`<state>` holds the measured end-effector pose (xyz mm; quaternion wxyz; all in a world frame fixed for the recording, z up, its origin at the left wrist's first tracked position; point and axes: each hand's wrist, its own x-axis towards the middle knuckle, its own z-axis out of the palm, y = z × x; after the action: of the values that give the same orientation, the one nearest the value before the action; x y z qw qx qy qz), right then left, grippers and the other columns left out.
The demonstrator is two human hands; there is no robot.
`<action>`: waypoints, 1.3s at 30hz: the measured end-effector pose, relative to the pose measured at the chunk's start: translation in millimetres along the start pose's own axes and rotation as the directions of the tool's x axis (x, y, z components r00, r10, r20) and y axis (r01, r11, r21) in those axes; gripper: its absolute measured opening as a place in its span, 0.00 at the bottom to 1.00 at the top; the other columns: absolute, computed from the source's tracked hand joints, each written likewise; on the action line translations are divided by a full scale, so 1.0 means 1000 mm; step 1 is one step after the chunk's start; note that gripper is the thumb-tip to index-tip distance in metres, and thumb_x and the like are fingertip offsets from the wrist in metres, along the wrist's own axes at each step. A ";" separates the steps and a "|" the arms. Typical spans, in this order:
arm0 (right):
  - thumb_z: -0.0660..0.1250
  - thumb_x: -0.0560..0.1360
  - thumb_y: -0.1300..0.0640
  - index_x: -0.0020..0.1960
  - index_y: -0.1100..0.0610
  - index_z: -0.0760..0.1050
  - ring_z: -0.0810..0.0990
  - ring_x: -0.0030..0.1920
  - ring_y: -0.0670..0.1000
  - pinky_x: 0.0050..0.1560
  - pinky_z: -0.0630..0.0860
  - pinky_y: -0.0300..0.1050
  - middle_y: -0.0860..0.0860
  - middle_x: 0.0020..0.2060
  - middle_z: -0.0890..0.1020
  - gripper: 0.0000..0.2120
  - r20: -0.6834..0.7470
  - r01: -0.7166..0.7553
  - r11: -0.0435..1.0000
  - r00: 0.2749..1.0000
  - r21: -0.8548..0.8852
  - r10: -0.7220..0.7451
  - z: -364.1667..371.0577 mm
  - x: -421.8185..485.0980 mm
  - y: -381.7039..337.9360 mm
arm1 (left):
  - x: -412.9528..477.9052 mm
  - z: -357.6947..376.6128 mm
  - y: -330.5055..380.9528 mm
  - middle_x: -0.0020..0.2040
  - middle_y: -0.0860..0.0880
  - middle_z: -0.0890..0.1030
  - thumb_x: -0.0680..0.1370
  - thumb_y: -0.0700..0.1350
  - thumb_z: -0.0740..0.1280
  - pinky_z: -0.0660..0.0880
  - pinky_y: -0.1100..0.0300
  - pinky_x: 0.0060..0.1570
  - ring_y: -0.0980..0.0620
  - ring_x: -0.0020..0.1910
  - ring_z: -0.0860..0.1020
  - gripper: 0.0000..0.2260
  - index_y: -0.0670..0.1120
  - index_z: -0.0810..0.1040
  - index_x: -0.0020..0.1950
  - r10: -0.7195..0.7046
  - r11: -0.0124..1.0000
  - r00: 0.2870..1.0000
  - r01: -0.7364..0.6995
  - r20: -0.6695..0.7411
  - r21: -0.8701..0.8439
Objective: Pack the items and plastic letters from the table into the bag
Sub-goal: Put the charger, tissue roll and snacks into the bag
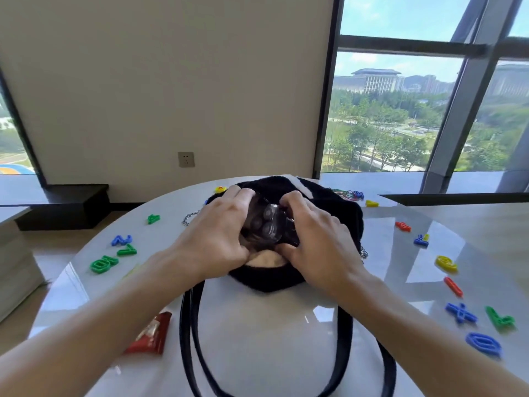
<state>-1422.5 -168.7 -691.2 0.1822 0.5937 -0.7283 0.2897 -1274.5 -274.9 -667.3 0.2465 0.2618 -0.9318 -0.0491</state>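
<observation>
**Bag open on the table, letters scattered around it**

The fuzzy black bag (269, 282) lies mid-table with its mouth open. A dark three-headed shaver (267, 224) sits in the opening, and the straps (187, 325) trail toward the viewer. Coloured plastic letters (103, 264) lie scattered on both sides. A red packet (151, 333) lies near left.

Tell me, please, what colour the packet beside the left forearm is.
The packet is red, seen best in the head view.

Left forearm (100, 319) and right forearm (429, 325) are bare as far up as I can see, both slim. Left hand (220, 239) and right hand (317, 242) are bare too, knuckles plainly marked.
</observation>
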 end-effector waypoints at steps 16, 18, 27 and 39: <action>0.67 0.73 0.53 0.56 0.56 0.74 0.81 0.49 0.62 0.38 0.66 0.47 0.53 0.53 0.80 0.13 0.343 0.215 0.968 0.925 -0.125 -0.161 0.033 0.013 -0.020 | 0.000 -0.004 0.013 0.54 0.52 0.68 0.63 0.44 0.75 0.75 0.50 0.49 0.47 0.50 0.75 0.30 0.47 0.67 0.62 0.053 0.988 0.994 -0.066 0.098 0.137; 0.68 0.72 0.55 0.59 0.55 0.74 0.82 0.50 0.61 0.39 0.74 0.48 0.52 0.55 0.80 0.16 0.366 0.233 0.971 0.910 -0.060 -0.195 0.035 0.013 -0.011 | 0.000 -0.003 0.007 0.50 0.52 0.68 0.65 0.48 0.75 0.75 0.48 0.48 0.48 0.48 0.74 0.28 0.49 0.67 0.60 0.047 0.986 0.984 -0.073 0.170 0.151; 0.68 0.75 0.58 0.68 0.46 0.72 0.77 0.61 0.54 0.58 0.76 0.54 0.45 0.61 0.76 0.23 0.535 0.202 0.979 0.831 -0.035 -0.152 -0.016 -0.003 0.006 | -0.007 -0.050 -0.013 0.50 0.57 0.75 0.73 0.47 0.74 0.70 0.64 0.43 0.62 0.46 0.75 0.10 0.58 0.76 0.50 0.071 0.997 0.919 -0.064 0.389 -0.031; 0.65 0.72 0.40 0.55 0.42 0.78 0.80 0.47 0.36 0.52 0.79 0.50 0.34 0.42 0.82 0.14 0.314 0.184 0.963 0.919 0.197 -0.240 -0.055 -0.008 -0.044 | -0.045 -0.043 -0.097 0.65 0.53 0.74 0.72 0.45 0.76 0.69 0.62 0.56 0.54 0.63 0.72 0.28 0.52 0.71 0.70 -0.245 0.958 0.722 0.076 0.647 0.278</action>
<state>-1382.6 -133.4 -644.8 0.0367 0.7227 -0.6536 0.2218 -1175.4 -333.7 -670.1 -0.1457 0.3331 -0.9301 -0.0529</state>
